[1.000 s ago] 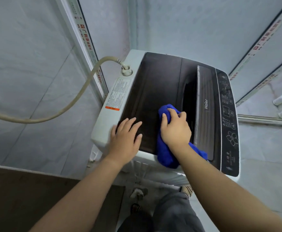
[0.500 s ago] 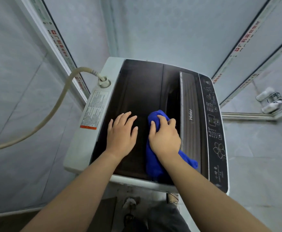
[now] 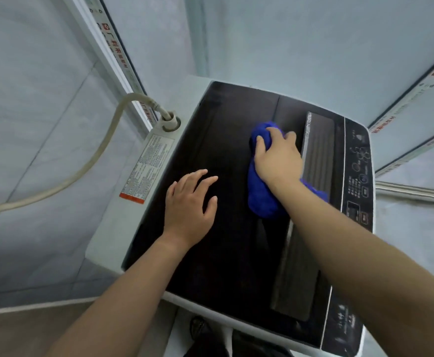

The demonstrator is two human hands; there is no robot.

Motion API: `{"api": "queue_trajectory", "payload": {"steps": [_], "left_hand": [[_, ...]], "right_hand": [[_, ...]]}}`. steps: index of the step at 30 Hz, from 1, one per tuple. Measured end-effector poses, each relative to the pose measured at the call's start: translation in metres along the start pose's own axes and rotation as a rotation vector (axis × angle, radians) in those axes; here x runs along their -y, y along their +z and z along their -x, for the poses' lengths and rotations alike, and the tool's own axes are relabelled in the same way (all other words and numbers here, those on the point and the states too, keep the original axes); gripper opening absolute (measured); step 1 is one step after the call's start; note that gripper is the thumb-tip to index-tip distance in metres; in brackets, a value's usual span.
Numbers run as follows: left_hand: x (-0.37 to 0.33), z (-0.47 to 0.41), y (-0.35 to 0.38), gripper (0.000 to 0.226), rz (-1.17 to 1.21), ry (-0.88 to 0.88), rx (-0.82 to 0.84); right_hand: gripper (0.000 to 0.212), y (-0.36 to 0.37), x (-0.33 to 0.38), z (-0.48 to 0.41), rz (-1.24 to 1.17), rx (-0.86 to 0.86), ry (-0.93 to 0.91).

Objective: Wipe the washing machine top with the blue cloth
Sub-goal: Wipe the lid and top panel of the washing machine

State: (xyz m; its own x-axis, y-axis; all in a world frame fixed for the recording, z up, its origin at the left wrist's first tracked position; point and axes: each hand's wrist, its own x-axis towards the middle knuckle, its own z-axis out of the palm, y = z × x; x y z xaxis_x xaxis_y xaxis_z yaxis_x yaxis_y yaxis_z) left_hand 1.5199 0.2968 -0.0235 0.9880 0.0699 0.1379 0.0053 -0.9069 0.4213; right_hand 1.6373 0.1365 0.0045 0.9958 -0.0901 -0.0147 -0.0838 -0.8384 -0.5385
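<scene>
Blue cloth (image 3: 261,194) bunched on the dark lid (image 3: 223,253) of the washing machine (image 3: 107,251), toward its control-panel side. Right hand (image 3: 277,161) presses down on the cloth, fingers curled over its far end. Left hand (image 3: 188,202) lies flat on the lid beside the cloth, fingers loosely spread, holding nothing.
</scene>
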Motion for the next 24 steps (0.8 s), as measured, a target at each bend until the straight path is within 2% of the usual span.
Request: {"api": "queue_trajectory", "payload": {"steps": [3, 6, 12, 18, 22, 24], "left_hand": [[-0.012, -0.02, 0.003, 0.044, -0.013, -0.003, -0.002], [-0.029, -0.05, 0.015, 0.044, -0.011, -0.004, 0.032], [-0.04, -0.074, 0.033, 0.045, -0.082, -0.077, 0.035], [-0.041, -0.073, 0.033, 0.045, -0.087, -0.084, 0.017], [-0.042, -0.073, 0.031, 0.046, -0.072, -0.083, 0.01], [-0.042, -0.074, 0.032, 0.046, -0.079, -0.081, 0.005]], "right_hand": [[0.036, 0.0, -0.01, 0.057, -0.038, 0.008, -0.067], [0.037, 0.002, -0.015, 0.066, -0.074, 0.067, -0.077], [0.035, 0.0, -0.018, -0.039, -0.072, 0.01, -0.037], [0.034, -0.004, -0.012, -0.124, -0.035, 0.053, -0.057], [0.035, -0.006, -0.018, -0.095, -0.099, 0.025, -0.04], [0.038, -0.006, -0.028, -0.054, -0.11, 0.029, -0.103]]}}
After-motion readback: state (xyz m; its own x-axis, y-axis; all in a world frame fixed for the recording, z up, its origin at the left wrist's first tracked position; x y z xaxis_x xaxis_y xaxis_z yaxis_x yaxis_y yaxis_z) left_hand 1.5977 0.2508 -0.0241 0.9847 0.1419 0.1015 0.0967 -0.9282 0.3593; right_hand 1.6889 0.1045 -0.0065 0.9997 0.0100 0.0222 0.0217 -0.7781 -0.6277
